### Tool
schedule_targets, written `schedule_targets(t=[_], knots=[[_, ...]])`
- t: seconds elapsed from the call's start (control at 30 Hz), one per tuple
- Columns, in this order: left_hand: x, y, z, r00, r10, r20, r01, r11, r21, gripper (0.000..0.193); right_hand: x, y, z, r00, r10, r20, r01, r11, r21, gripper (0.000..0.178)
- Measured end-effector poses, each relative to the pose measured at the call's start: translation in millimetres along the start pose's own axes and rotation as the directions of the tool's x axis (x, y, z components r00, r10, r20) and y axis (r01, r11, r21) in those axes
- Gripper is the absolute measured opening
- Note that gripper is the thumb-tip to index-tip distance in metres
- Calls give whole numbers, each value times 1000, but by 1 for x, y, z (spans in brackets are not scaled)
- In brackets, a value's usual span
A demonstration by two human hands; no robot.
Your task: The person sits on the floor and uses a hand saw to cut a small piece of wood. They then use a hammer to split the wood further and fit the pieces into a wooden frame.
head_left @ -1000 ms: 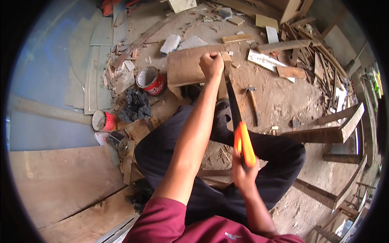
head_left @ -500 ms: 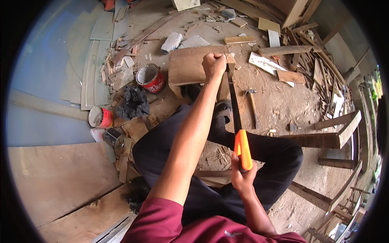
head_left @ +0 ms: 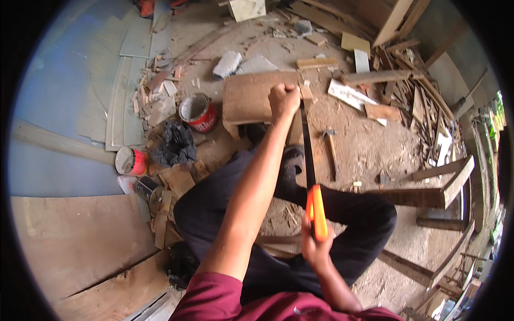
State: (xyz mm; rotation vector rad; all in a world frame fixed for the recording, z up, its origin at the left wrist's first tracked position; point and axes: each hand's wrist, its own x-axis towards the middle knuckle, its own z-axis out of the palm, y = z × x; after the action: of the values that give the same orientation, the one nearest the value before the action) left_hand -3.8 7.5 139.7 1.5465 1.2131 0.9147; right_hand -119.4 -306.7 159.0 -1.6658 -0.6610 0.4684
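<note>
My right hand (head_left: 317, 245) is wrapped round the orange handle of a handsaw (head_left: 309, 155), low in front of my lap. The saw's dark blade runs away from me, edge-on, up to a small piece of wood (head_left: 305, 92) at the right end of a low wooden bench (head_left: 249, 99). My left arm is stretched out, and its hand (head_left: 284, 100) is closed over that wood, pressing it on the bench top beside the blade. The fingers hide most of the piece and the spot where the blade meets it.
A hammer (head_left: 332, 154) lies on the ground right of the saw. Left of the bench stand a red paint can (head_left: 198, 112), a black plastic bag (head_left: 174, 143) and another can (head_left: 131, 161). Scrap wood (head_left: 423, 107) is heaped at right, near a wooden frame (head_left: 412, 197).
My right hand has drawn the saw slightly back toward me, so more of the blade shows. My left hand keeps its grip on the wood. The whole view has tipped a little.
</note>
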Motion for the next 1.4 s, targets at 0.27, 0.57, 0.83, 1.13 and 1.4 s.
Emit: schedule_targets(t=[0.27,0.57,0.83,1.13,1.4], knots=[[-1,-3,-10,997,39,71,-26,985,-172,22,187,-1,59,989,-121,-81,116,991,-72,34],[8,2,-2,999,1,34,3,993,-118,28,191,0,58,949,-315,-28,313,947,-69,51],[15,-25,-1,974,186,-130,-178,982,71,20,108,-49,24,996,19,83,-16,999,-38,18],[23,-20,-10,989,-90,121,101,991,-83,24,125,-16,23,999,6,44,-5,1000,-29,28],[16,-1,-4,996,53,-69,-43,989,139,18,109,-20,39,999,-5,-38,2,997,-71,31]])
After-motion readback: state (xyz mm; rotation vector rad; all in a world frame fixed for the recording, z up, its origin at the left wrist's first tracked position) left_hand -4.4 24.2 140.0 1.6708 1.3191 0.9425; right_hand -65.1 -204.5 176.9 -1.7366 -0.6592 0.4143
